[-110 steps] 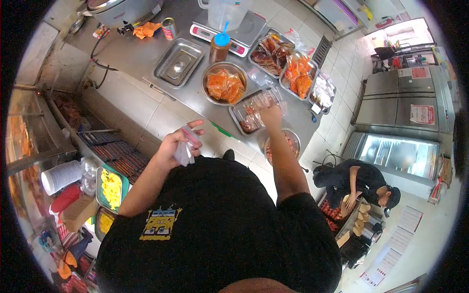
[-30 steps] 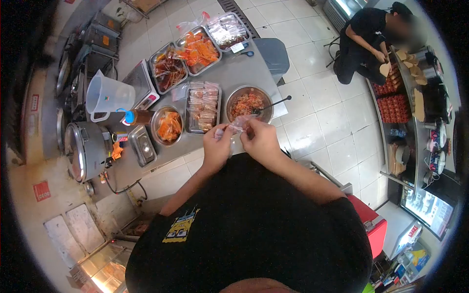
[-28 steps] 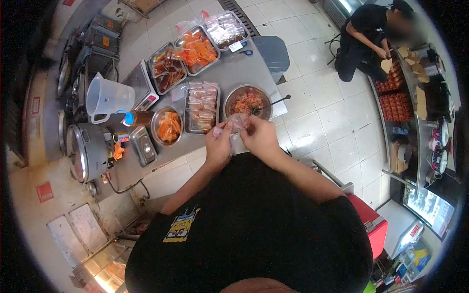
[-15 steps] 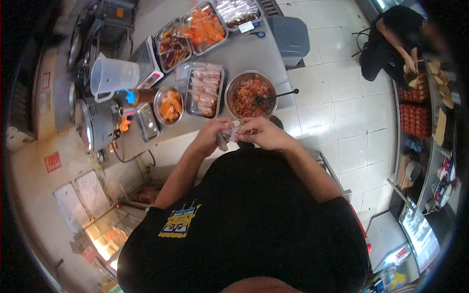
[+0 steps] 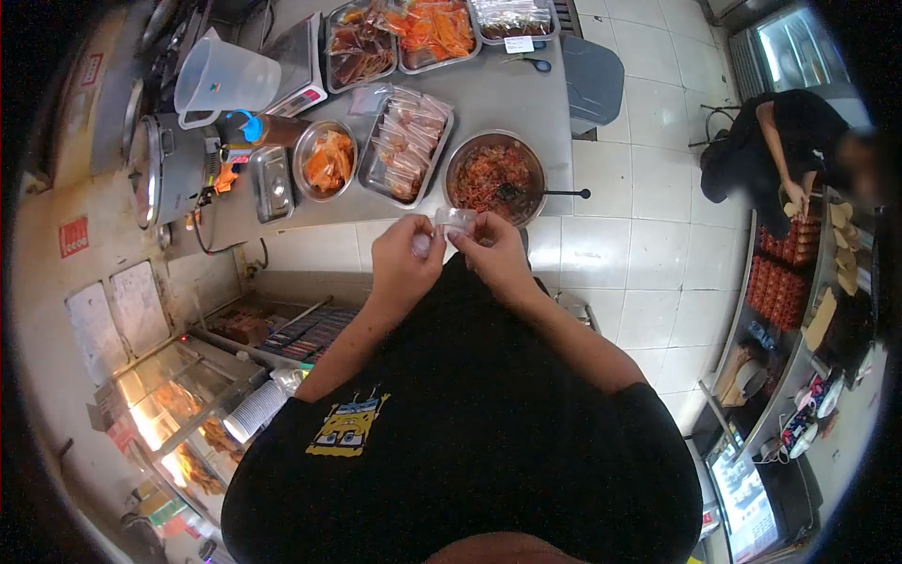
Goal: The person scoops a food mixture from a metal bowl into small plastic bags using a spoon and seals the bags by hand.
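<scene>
Between my two hands, just in front of my body, is a small clear plastic bag (image 5: 455, 220). My left hand (image 5: 407, 256) has its fingers curled around the bag's left part, where a pale bulge shows. With thumb and fingers pinched, my right hand (image 5: 496, 256) grips the bag's other side. What the bag contains is hard to make out. Just beyond my hands stands a steel bowl (image 5: 538, 202) of chopped reddish filling, and a black-handled spoon (image 5: 567, 194) rests in it. Left of the bowl, a metal tray (image 5: 443, 141) carries several plastic-wrapped portions.
The steel table (image 5: 526, 103) also bears a bowl of orange food (image 5: 329, 162), a small lidded tin (image 5: 272, 184), a sauce bottle (image 5: 280, 130), a plastic jug (image 5: 230, 80) and a scale (image 5: 303, 61). A person (image 5: 785, 150) crouches at right near egg trays (image 5: 775, 289).
The view has shifted, with the table sitting higher in it. The bag now stands up more openly between my hands, and my left hand has turned, fingers curling inward. The crouching person's arms have moved.
</scene>
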Tool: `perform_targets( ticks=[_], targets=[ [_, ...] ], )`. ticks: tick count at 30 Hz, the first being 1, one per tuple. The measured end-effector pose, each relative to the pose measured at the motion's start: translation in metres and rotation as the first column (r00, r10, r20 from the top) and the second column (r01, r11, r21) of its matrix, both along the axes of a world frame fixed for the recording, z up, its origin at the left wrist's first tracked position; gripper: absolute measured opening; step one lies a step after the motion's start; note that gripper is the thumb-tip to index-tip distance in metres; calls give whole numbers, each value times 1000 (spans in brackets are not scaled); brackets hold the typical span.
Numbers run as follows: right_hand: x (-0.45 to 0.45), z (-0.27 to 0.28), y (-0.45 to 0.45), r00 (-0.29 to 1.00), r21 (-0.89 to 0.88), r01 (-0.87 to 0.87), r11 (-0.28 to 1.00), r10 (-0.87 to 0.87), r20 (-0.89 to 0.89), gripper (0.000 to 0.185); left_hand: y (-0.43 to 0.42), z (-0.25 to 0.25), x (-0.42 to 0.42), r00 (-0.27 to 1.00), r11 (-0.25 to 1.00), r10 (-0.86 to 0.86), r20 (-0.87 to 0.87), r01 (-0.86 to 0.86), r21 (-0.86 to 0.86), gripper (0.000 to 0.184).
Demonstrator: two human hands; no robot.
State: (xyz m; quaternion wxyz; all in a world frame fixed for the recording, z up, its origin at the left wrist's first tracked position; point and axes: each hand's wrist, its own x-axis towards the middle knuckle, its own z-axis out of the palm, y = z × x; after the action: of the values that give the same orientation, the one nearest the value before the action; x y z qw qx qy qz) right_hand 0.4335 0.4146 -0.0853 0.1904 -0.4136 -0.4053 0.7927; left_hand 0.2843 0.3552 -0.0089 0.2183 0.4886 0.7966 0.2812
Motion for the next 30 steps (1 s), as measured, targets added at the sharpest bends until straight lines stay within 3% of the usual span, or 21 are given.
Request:
perform_targets(
  ticks=[1, 3, 4, 5, 6, 7, 8, 9, 10, 12, 13, 14, 15, 16, 18, 19, 22, 24, 26, 28, 30],
  targets=[
    [-4, 6, 2, 996, -116, 94, 989, -93, 13, 28, -1, -2, 0, 1000, 1000, 9, 7, -9, 6, 18],
    [-12, 14, 6, 993, -189, 116, 975, -117, 6, 28, -5, -8, -2, 999, 977, -11, -45, 20, 214, 15],
    [-17, 17, 7, 988, -267, 146, 953, -152, -4, 29, -6, -8, -8, 999, 975, -5, -37, 13, 221, 15],
    [-22, 11, 7, 989, -257, 144, 955, -149, 3, 29, -7, -7, -14, 991, 993, 94, 92, -100, 66, 13],
    [-28, 7, 6, 988, 17, 154, 988, -154, -5, 25, -8, -7, -20, 957, 977, 204, 205, -187, -103, 12],
    [-31, 5, 5, 988, 290, 151, 945, -155, -11, 23, -11, -9, -29, 954, 978, 202, 220, -185, -96, 12],
    [-31, 6, 4, 988, 304, 145, 941, -154, 3, 23, -13, -15, -38, 939, 981, 191, 286, -170, -96, 10],
    [-32, 19, 9, 997, 632, 40, 774, -70, 23, 20, -14, -17, -47, 919, 984, 178, 353, -155, -91, 9],
    [-34, 36, 13, 997, 869, -68, 490, 6, 75, 20, -15, -16, -54, 911, 985, 173, 373, -156, -75, 9],
    [-40, 75, 13, 975, 847, -215, 485, 53, 217, 14, -19, -11, -71, 682, 968, 241, 691, -120, -219, 9],
    [-41, 92, 17, 946, 888, -324, 325, 134, 296, 16, -21, -5, -83, 670, 973, 226, 707, -117, -200, 9],
    [-43, 105, 19, 901, 897, -416, 150, 199, 385, 19, -23, 3, -98, 578, 966, 202, 791, 15, -257, 9],
    [-45, 113, 19, 854, 861, -493, 122, 258, 452, 20, -24, 11, -110, 476, 943, 188, 859, 156, -293, 9],
    [-49, 114, 18, 848, 856, -505, 107, 247, 470, 20, -26, 17, -117, 464, 948, 170, 869, 164, -273, 9],
    [-57, 111, 16, 876, 845, -408, 346, 408, 256, 14, -32, 25, -129, 465, 916, -216, 859, 401, 13, 19],
    [-60, 115, 12, 874, 754, -396, 524, 467, 135, 12, -34, 29, -139, 439, 847, -321, 839, 529, 47, 27],
    [-67, 128, 1, 835, 625, -514, 587, 509, 209, 12, -38, 38, -147, 305, 817, -479, 823, 498, 292, 25],
    [-68, 122, -11, 856, 622, -477, 621, 490, 168, 12, -38, 19, -155, 266, 808, -489, 831, 497, 316, 22],
    [-65, 122, -15, 874, 623, -434, 650, 471, 118, 13, -29, 10, -165, 221, 600, -675, 704, 721, 348, 22],
    [-60, 126, -14, 835, 619, -486, 618, 536, 120, 9, -25, 4, -168, 185, 586, -650, 737, 740, 330, 23],
    [-55, 125, -13, 800, 524, -570, 633, 574, 176, 8, -22, -7, -167, 261, 593, -697, 668, 733, 332, 23]
  ],
)
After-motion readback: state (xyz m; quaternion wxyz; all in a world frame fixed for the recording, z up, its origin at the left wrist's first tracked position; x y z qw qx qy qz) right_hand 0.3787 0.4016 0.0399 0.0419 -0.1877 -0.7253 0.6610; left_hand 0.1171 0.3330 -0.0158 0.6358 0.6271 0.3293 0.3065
